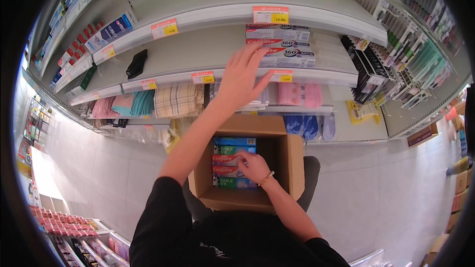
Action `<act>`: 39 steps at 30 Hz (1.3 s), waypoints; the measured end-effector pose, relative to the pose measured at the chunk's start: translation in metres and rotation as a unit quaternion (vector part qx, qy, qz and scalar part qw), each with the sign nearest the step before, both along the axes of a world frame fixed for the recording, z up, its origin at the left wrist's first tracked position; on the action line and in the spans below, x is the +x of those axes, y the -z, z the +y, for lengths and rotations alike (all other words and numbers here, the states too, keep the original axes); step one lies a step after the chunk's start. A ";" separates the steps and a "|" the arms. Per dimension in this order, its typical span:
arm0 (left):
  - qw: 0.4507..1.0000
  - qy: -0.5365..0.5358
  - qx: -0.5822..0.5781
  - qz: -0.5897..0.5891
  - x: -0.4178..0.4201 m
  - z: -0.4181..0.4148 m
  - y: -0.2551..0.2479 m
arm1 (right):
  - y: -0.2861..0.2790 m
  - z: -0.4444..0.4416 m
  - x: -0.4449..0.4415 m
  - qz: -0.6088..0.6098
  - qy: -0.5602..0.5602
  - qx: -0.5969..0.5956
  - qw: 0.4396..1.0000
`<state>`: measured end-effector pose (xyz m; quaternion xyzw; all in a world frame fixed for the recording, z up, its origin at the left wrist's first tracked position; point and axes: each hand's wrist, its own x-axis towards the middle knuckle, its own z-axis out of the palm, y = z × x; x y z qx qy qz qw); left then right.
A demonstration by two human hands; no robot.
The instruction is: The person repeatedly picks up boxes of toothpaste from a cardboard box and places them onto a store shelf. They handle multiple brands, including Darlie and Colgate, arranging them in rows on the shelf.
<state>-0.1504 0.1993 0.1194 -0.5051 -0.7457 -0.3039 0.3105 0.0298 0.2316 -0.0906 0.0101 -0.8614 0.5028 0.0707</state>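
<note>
My left hand [243, 78] reaches up to the middle shelf, with its fingertips against a small stack of Colgate 360 toothpaste boxes [289, 52]. Its thumb stands apart from the fingers, near a price tag on the shelf edge. Below, an opened cardboard carton [295, 167] sits between my legs. Inside it a row of toothpaste boxes lines the left side, among them a green Darlie box [226, 183] and a red Colgate box [224, 159]. Over the Colgate boxes in the carton is my right hand [255, 168], thumb and fingers bent; whether they grip one is unclear.
Folded towels [178, 100] lie on the shelf below, and a dark object [137, 63] rests on the middle shelf. Toothbrush packs [408, 53] hang at the right. Blue packages [300, 126] stand low behind the carton. Another goods rack [70, 226] is at lower left.
</note>
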 end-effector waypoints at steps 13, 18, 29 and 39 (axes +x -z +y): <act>0.977 -0.133 -0.134 0.095 -0.066 0.069 0.049 | 0.006 0.001 0.002 -0.011 0.008 -0.001 1.000; 0.997 -0.072 -0.031 0.002 -0.057 0.067 0.044 | 0.012 -0.002 -0.002 0.022 0.004 0.020 1.000; 0.999 0.048 -0.009 0.010 0.067 -0.089 0.052 | 0.041 0.031 -0.001 -0.073 0.034 -0.286 0.955; 0.966 -0.066 -0.141 -0.207 0.153 -0.207 0.163 | -0.039 0.041 0.012 -0.281 -0.018 -0.457 0.844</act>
